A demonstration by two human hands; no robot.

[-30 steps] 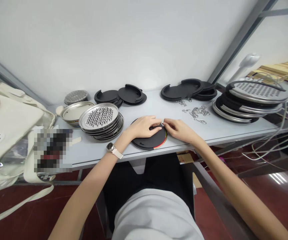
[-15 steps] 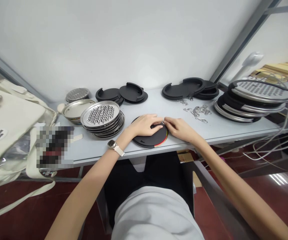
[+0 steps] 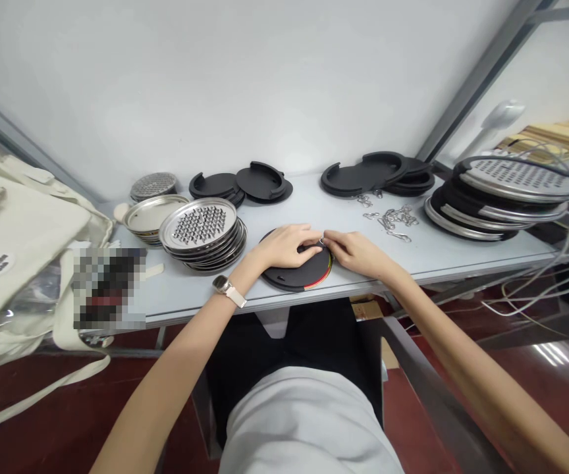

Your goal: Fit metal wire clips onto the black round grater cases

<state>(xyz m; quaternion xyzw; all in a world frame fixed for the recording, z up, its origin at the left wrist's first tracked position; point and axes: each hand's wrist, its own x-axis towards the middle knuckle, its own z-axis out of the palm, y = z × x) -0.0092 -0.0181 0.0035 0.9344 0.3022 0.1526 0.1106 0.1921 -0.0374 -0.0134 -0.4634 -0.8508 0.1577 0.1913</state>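
Note:
A black round holder [image 3: 292,276] lies on the table edge before me, with a strip of red, yellow and green at its right rim. My left hand [image 3: 287,247] is closed over its top, thumb and fingers bent towards the right rim. At that rim my right hand [image 3: 356,253] pinches a small metal clip [image 3: 321,241]; its fingertips almost meet those of my left hand. Several loose metal clips [image 3: 398,218] are scattered behind my right hand. Left of the holder is a stack of round metal graters [image 3: 200,227], the top one face up.
More black round holders stand behind, at left [image 3: 262,183] and right [image 3: 363,176]. A stack of graters set in black holders [image 3: 502,197] is at the right, near white cables [image 3: 556,289]. Metal discs [image 3: 153,214] and a cream bag [image 3: 18,243] are at the left.
Both hands keep almost the same place at the rim of the black holder. The camera view has shifted very slightly; nothing else has visibly moved.

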